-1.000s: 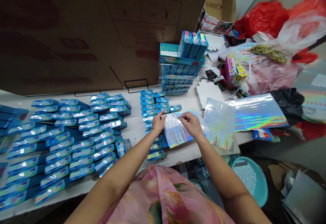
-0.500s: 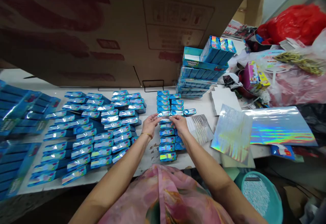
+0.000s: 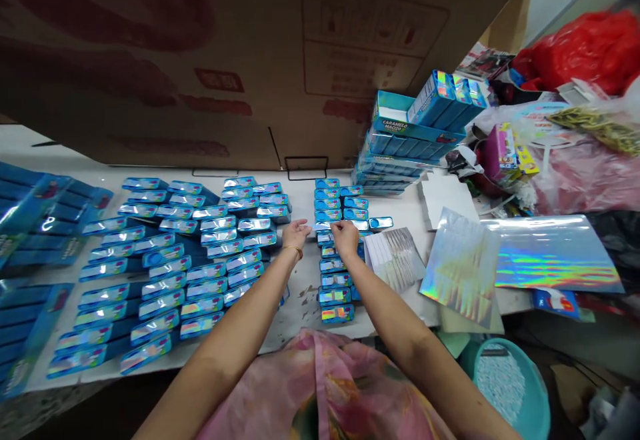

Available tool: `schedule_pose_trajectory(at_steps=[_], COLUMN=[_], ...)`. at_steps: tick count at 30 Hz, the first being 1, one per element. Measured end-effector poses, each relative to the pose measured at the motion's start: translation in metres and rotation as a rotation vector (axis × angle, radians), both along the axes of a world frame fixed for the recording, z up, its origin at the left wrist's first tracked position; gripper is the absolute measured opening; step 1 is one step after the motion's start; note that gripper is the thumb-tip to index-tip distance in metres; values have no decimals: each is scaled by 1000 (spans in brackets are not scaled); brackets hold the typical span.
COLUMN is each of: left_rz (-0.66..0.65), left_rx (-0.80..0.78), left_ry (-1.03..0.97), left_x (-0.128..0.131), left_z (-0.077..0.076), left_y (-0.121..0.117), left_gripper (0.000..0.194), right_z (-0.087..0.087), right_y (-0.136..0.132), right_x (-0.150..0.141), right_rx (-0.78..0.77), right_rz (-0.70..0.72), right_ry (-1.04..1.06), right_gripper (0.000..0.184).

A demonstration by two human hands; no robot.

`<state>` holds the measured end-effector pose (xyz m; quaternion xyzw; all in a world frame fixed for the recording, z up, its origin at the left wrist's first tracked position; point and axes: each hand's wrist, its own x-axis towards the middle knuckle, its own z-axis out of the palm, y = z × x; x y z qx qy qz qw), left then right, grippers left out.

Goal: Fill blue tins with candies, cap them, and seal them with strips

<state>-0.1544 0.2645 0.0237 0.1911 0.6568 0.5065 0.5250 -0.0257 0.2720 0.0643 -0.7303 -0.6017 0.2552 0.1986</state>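
Two columns of small blue boxes (image 3: 328, 204) stand close together on the white table in front of me. My left hand (image 3: 296, 235) is just left of these columns, fingers stretched out and apart, holding nothing visible; a bracelet circles its wrist. Over the middle of the columns, my right hand (image 3: 346, 237) has its fingertips pinched beside one box top (image 3: 323, 226). Whatever lies in that pinch is too small to make out. Right of the hand are a lone blue box (image 3: 381, 223) and a sheet of shiny strips (image 3: 393, 258).
Many blue boxes (image 3: 170, 270) stand in rows at left, beside wrapped packs (image 3: 30, 210). A large carton (image 3: 200, 80) walls the back. Stacked display trays (image 3: 400, 150) stand behind right. Holographic sheets (image 3: 463, 263) overlap the right edge, above a teal bucket (image 3: 537, 387).
My left hand has drawn back leftward from the box top, its fingers spreading. The right hand's fingers have curled tighter into a pinch. The view has shifted slightly.
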Motion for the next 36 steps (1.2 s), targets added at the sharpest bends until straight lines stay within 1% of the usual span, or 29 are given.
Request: schedule_pose_trajectory(at_steps=[4,6,7,8,11,13,15,17,18,20,22,24,25,26,27,29,32,34,36], left_rz=[-20,-32,-40,-52,-129,-201,-241,-252,-267,-352,-519,-684,-735,-767,-779,-779,-745,-705,-662], left_rx=[-15,-11,-7,-3,25,60,90,145,189,284,306,230,186,148,123,105,105,102,98], left_ry=[56,107,139,172,261,326,392,496,553,631,588,474,424,384,356,317,253,207,163], left_x=[6,8,9,9,9,8,9,16,22,43,71,100,112,123,131,141,143,142,141], left_z=[-8,-10,-11,-10,-7,0,10,23,31,46,58,62,61,59,55,47,38,36,36], left_y=[1,2,2,1,-4,-9,-12,-13,-13,-9,-3,4,6,9,10,9,4,0,-2], left_gripper=[32,33,32,31,24,25,27,26,26,29,31,27,24,21,19,17,21,23,22], right_z=[5,8,9,11,14,18,25,35,41,50,55,53,49,44,38,26,14,10,8], right_y=[-2,-6,-8,-11,-16,-17,-18,-22,-26,-35,-43,-46,-45,-41,-37,-27,-17,-18,-23], right_x=[-3,-2,-1,0,2,1,2,9,16,38,69,105,121,136,149,166,176,178,179], right_rx=[-66,-53,-39,-25,-14,-22,-23,17,65,200,330,393,398,389,369,310,229,241,300], right_rz=[44,71,106,164,418,520,558,583,585,532,374,195,135,108,120,208,374,453,511], right_ry=[-174,-261,-305,-352,-494,-560,-573,-517,-465,-332,-200,-113,-95,-96,-114,-194,-316,-359,-380], right_gripper=[21,25,27,28,34,38,38,35,34,34,34,34,34,34,35,36,37,36,36])
